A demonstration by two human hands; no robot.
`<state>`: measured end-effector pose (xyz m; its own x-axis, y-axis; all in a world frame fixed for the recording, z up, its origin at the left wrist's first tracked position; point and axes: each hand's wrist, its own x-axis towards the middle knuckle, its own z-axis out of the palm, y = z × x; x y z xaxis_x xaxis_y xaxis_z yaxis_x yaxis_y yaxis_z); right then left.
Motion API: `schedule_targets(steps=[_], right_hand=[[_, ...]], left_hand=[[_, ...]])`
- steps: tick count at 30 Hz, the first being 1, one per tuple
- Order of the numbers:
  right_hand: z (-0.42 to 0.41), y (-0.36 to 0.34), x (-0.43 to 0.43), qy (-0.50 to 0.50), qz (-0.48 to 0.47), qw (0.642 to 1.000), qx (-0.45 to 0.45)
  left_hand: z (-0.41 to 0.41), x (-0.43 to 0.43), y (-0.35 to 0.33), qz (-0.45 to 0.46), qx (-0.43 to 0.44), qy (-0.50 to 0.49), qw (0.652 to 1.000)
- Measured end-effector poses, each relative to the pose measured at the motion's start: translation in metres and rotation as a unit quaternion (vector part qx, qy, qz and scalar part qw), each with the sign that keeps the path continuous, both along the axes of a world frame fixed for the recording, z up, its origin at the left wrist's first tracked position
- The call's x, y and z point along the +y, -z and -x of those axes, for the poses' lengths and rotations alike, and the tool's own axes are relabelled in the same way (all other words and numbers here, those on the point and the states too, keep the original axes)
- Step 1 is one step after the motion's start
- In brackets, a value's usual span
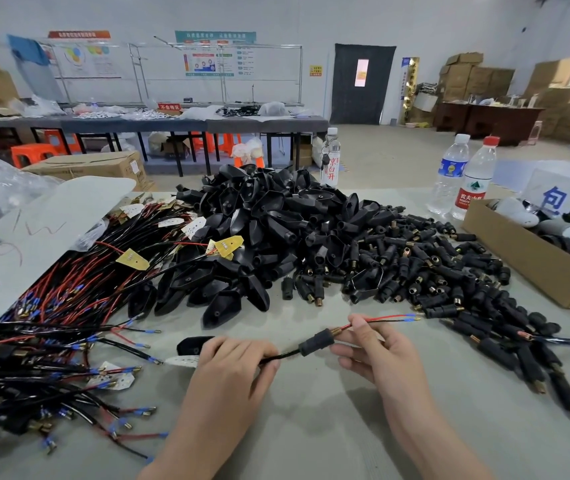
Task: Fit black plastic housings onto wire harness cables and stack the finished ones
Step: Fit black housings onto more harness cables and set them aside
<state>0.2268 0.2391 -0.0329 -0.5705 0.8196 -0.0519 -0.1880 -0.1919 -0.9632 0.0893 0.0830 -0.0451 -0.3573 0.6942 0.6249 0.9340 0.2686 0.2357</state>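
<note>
My left hand [233, 358] grips the black cable [281, 356] of a wire harness low over the table. A black cylindrical sleeve [316, 342] with a brass end sits on that cable between my hands. My right hand [371, 348] pinches the red and black wires [385, 319] just past the sleeve; their blue-tipped terminals point right. A black shell housing [191, 344] and a white board end lie partly under my left hand. A big pile of black shell housings [259, 230] fills the table's middle.
Loose wire harnesses [68, 289] with yellow boards lie heaped at left, more bundled ones [34, 382] at lower left. Black brass-tipped sleeves [432, 268] spread to the right. A cardboard box [540, 258] and water bottles [463, 174] stand at far right.
</note>
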Motion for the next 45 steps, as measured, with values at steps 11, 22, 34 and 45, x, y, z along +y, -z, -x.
schedule_targets(steps=[11,22,34,45], right_hand=[[0.003,0.004,-0.009,-0.08,0.002,0.997,0.007],[0.003,0.005,-0.006,-0.094,0.038,0.994,0.03],[0.007,0.002,-0.018,-0.108,0.003,0.994,0.021],[0.005,0.001,-0.017,-0.111,-0.033,0.993,0.007]], left_hand=[[-0.001,0.002,0.001,-0.017,0.021,0.014,1.0],[-0.002,0.001,-0.001,-0.05,0.005,0.013,0.999],[-0.005,0.004,-0.001,-0.064,-0.013,0.026,0.998],[-0.006,0.004,0.001,-0.019,0.023,0.044,0.999]])
